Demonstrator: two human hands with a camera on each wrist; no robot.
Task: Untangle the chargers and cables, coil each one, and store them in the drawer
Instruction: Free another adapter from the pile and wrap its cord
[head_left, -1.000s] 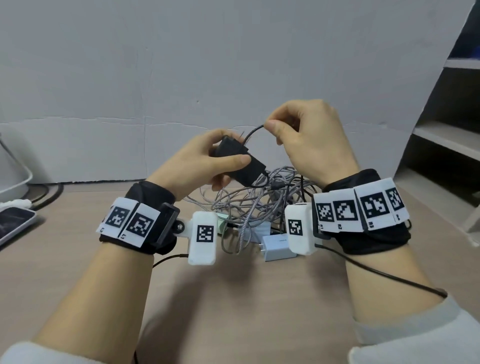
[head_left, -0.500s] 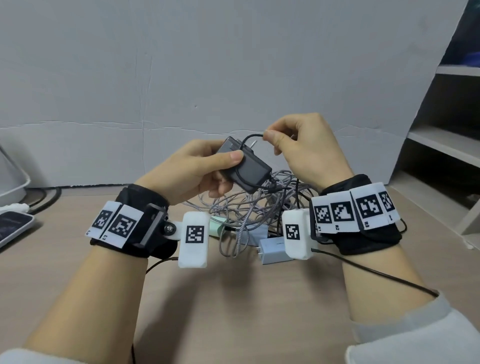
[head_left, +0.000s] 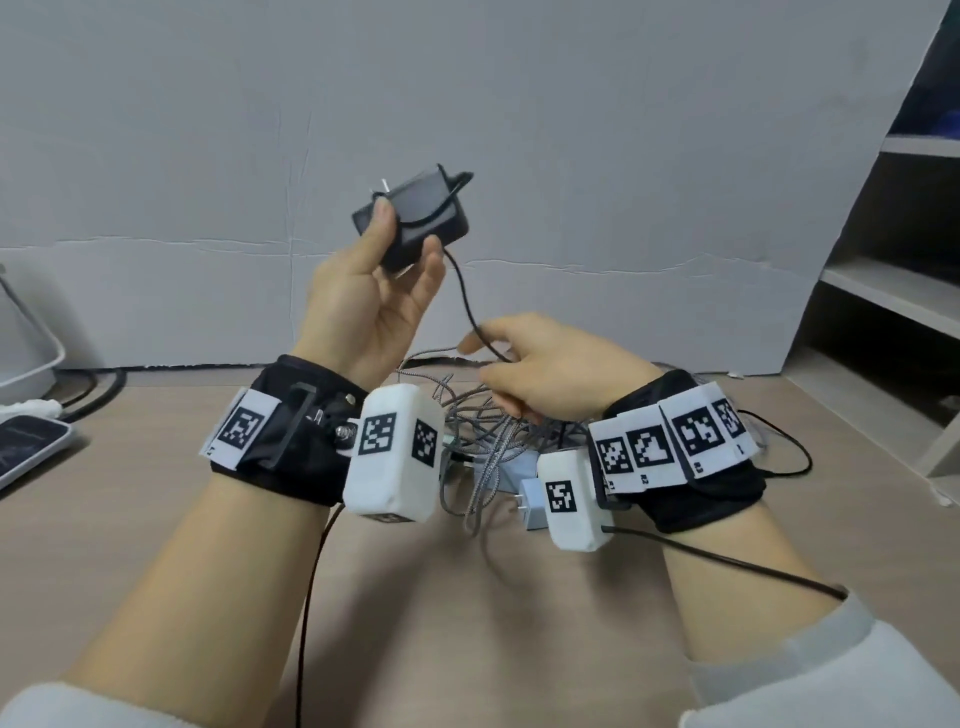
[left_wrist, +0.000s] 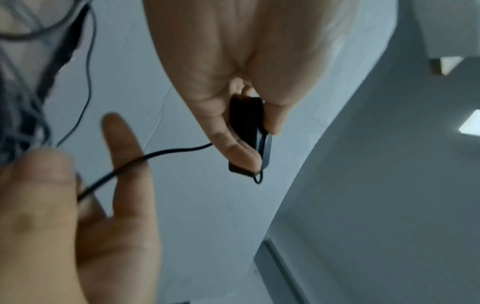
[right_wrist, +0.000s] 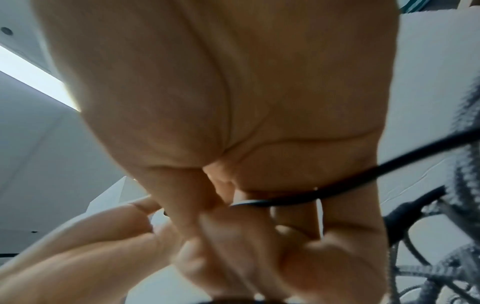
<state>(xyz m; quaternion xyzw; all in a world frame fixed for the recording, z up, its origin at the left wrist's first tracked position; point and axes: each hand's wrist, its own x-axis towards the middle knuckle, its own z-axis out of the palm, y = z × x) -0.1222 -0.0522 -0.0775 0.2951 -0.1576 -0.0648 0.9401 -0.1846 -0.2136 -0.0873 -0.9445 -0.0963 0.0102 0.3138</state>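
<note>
My left hand (head_left: 374, 301) grips a black charger (head_left: 415, 218) and holds it high above the table, prongs pointing up; it also shows in the left wrist view as the charger (left_wrist: 246, 127) between thumb and fingers. Its thin black cable (head_left: 462, 291) loops over the charger body and hangs down to my right hand (head_left: 540, 369), which pinches it just above the tangle, index finger stretched out. The tangle of grey braided cables (head_left: 483, 415) lies on the table between my wrists. A pale blue plug (head_left: 532, 504) sits at its near edge. In the right wrist view the cable (right_wrist: 298, 197) crosses under my fingers.
The wooden table (head_left: 467, 623) runs back to a grey wall panel. A phone (head_left: 26, 447) and a white container (head_left: 26, 353) sit at the far left. Open shelves (head_left: 893, 291) stand on the right. No drawer is in view.
My left hand has lifted the black charger well up from the tangle. My right hand has dropped down along the black cable toward the pile.
</note>
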